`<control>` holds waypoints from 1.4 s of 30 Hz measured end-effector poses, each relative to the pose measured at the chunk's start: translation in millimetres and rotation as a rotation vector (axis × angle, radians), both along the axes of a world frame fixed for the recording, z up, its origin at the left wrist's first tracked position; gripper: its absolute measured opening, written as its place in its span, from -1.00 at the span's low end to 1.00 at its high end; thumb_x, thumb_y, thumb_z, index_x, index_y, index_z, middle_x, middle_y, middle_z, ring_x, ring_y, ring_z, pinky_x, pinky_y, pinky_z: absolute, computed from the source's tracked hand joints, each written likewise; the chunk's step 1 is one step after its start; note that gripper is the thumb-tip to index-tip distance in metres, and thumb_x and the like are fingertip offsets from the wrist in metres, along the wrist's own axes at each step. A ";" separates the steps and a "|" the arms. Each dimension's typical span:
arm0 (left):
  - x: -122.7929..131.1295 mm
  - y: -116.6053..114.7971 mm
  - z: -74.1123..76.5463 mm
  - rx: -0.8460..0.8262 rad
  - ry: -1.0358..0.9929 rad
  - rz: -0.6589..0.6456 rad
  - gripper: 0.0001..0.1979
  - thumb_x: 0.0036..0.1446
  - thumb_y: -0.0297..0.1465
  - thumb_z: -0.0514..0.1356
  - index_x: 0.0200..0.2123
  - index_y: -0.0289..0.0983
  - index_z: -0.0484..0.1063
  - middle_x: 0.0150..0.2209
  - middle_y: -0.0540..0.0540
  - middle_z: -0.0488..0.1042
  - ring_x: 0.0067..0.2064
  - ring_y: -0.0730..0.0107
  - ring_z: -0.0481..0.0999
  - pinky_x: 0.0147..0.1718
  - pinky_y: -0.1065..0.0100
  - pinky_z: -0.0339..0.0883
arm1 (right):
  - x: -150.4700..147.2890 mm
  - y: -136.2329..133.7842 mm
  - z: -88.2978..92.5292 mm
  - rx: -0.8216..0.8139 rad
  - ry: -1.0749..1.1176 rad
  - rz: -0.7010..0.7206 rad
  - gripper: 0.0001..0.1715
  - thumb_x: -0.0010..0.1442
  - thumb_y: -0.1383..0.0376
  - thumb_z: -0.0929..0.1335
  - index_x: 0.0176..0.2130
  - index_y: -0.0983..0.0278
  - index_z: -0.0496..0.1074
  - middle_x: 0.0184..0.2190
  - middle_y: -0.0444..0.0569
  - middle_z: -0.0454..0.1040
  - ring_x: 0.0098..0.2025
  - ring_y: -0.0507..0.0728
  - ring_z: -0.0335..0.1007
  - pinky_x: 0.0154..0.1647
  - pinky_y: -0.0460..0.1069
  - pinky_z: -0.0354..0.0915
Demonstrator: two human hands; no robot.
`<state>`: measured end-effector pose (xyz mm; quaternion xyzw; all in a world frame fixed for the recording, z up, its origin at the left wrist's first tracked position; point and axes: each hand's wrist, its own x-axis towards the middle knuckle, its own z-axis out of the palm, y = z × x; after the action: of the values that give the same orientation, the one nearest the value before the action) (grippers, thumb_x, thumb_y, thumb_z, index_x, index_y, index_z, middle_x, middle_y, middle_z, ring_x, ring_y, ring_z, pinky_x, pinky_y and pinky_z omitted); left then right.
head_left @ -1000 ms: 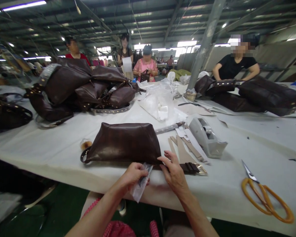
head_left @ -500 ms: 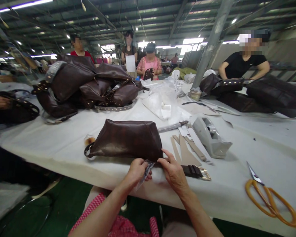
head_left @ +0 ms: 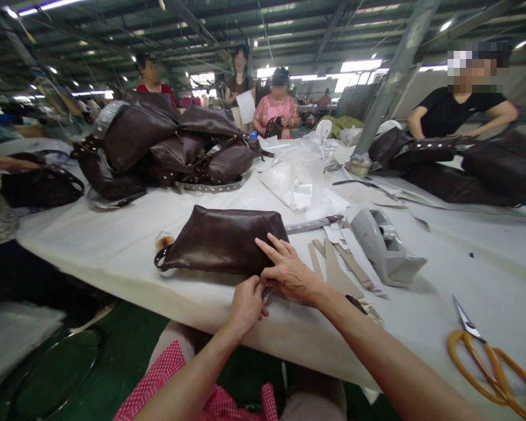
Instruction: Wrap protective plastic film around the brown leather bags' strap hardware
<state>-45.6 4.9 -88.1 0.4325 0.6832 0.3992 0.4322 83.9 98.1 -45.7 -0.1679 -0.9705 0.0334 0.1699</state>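
Note:
A dark brown leather bag (head_left: 228, 238) lies on its side in front of me, with a ring-like strap loop at its left end. My left hand (head_left: 248, 304) is closed at the bag's near edge on a scrap of clear plastic film (head_left: 266, 292), which mostly hides between the hands. Against it, my right hand (head_left: 289, 272) pinches with thumb and forefinger at the same film, while its other fingers stretch over the bag's right end. Under my right forearm, a belt strap's gold buckle (head_left: 372, 310) partly shows.
Orange-handled scissors (head_left: 486, 356) lie at right, blades open. A grey tape dispenser (head_left: 386, 251) stands beside beige strips (head_left: 337, 263). Several bags (head_left: 140, 140) are heaped at back left, and plastic bags (head_left: 293, 175) lie mid-table. Co-workers stand around; a metal post (head_left: 386, 88) rises behind.
My right hand has moved left, onto the bag and against my left hand. The film is now mostly covered. The whole view has shifted slightly, so things sit further right.

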 end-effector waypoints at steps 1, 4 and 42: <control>0.1 -0.2 0.0 0.013 0.021 -0.003 -0.81 0.21 -0.36 -0.03 -0.40 -0.26 0.31 -0.56 0.05 0.38 -0.69 0.51 0.40 -0.79 0.54 0.09 | -1.1 2.3 0.1 -0.007 -0.007 -0.006 -0.87 0.06 0.36 0.47 -0.30 0.21 0.55 0.38 0.08 -0.10 0.38 0.49 -0.35 0.26 0.38 -0.13; 0.4 0.0 -0.6 0.047 0.066 -0.020 -0.80 0.20 -0.33 0.00 -0.35 -0.27 0.36 -0.55 0.05 0.39 -0.67 0.52 0.41 -0.76 0.55 0.13 | -2.7 5.4 0.1 -0.027 -0.019 -0.009 -0.82 0.03 0.34 0.50 -0.28 0.20 0.56 0.40 0.08 -0.17 0.38 0.50 -0.38 0.26 0.39 -0.15; -6.2 20.2 8.5 -0.162 0.063 -0.139 -0.86 0.05 -0.41 0.13 -0.51 -0.31 0.40 -0.61 -0.03 0.47 -0.66 0.49 0.37 -0.64 0.46 0.21 | 10.2 11.2 -13.0 -0.009 0.035 0.079 -0.89 0.12 0.40 0.40 -0.46 0.28 0.49 0.37 0.10 -0.05 0.38 0.33 -0.19 0.24 0.33 -0.08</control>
<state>-51.8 25.0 -79.6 0.4547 0.6948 0.2981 0.4707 94.1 109.3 -58.7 -0.1295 -0.9731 0.0475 0.1845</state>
